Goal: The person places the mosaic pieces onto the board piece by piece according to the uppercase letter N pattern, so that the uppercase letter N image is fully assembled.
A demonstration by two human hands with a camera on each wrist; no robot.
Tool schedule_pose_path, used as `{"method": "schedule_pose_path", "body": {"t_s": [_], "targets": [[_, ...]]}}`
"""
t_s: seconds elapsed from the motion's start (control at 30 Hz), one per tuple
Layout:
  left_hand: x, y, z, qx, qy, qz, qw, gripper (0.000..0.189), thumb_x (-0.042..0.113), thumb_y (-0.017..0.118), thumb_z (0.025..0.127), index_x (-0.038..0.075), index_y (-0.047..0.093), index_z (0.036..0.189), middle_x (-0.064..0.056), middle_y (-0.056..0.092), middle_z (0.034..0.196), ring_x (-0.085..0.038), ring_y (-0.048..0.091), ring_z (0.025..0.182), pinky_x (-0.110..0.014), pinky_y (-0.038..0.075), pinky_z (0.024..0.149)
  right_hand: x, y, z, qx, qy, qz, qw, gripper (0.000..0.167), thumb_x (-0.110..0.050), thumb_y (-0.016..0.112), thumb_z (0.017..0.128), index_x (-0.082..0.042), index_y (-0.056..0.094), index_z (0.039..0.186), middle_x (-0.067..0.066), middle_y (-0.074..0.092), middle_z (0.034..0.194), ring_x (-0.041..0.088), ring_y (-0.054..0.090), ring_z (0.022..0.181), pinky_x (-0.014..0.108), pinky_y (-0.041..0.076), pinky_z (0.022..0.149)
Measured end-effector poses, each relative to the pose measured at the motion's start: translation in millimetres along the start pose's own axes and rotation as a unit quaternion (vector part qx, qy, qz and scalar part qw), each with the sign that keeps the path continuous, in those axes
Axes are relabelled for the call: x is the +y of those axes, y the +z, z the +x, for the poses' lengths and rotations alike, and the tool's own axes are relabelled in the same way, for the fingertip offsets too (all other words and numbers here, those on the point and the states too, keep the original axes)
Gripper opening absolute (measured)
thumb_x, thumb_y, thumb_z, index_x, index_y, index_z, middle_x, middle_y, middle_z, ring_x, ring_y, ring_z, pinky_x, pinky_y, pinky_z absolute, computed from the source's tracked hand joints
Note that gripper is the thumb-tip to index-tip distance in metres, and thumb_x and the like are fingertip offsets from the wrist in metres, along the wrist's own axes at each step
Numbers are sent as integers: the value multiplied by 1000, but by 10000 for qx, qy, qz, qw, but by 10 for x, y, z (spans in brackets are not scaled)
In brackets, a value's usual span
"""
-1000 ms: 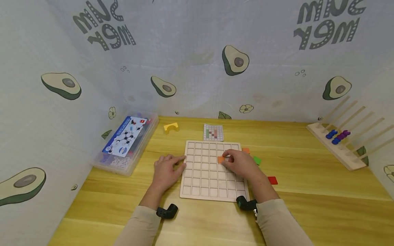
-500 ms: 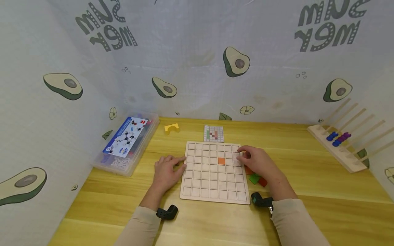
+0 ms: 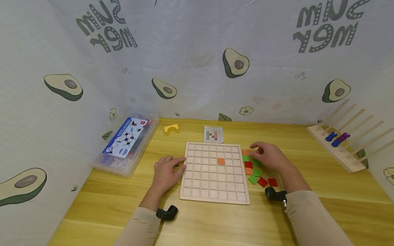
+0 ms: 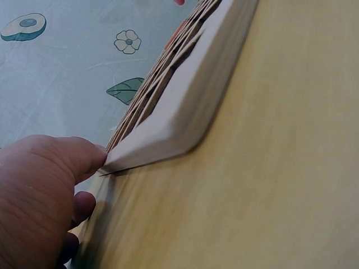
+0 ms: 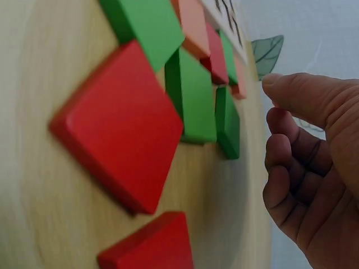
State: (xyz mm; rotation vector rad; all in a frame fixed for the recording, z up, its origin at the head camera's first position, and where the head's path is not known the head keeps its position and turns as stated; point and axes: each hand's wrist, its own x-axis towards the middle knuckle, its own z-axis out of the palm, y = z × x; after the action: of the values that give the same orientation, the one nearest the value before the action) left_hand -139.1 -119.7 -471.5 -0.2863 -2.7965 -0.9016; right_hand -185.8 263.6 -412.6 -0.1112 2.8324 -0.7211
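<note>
Clearly, avocado-print sheeting [image 3: 191, 41] backs board [image 3: 204, 175] and table [image 3: 354, 212].

A: What is the grid board [image 3: 213, 176] made of?

B: It appears to be pale wood, smooth and rather matt.

A: And the red tile [image 5: 123, 126]?

B: It has a smooth, painted-looking surface with a soft shine, and the green tile [image 5: 196, 101] looks the same.

A: The table [image 3: 209, 223], is it also wood?

B: It shows wood grain under a smooth finish with a light sheen.

A: How about the box [image 3: 144, 145]?

B: It is of clear plastic, rather glossy. The card [image 3: 213, 134] looks like paper, the rack [image 3: 347, 160] like bare wood, and the sleeves [image 3: 137, 225] are of matt cloth. The wall sheet [image 3: 191, 92] is lightly creased, with a faint shine.
</note>
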Motion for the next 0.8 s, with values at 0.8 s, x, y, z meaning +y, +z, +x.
{"method": "schedule_pose_path", "body": {"t_s": [0.8], "targets": [[0, 10, 3, -7, -46, 6, 10000, 32, 36, 70, 95, 27, 75, 125, 2, 68, 96, -18, 50, 88, -40, 32, 82, 145, 35, 143, -466, 19, 158, 9988, 41, -26, 69, 97, -7, 62, 133, 12, 60, 100, 25, 54, 89, 31, 44, 73]]}}
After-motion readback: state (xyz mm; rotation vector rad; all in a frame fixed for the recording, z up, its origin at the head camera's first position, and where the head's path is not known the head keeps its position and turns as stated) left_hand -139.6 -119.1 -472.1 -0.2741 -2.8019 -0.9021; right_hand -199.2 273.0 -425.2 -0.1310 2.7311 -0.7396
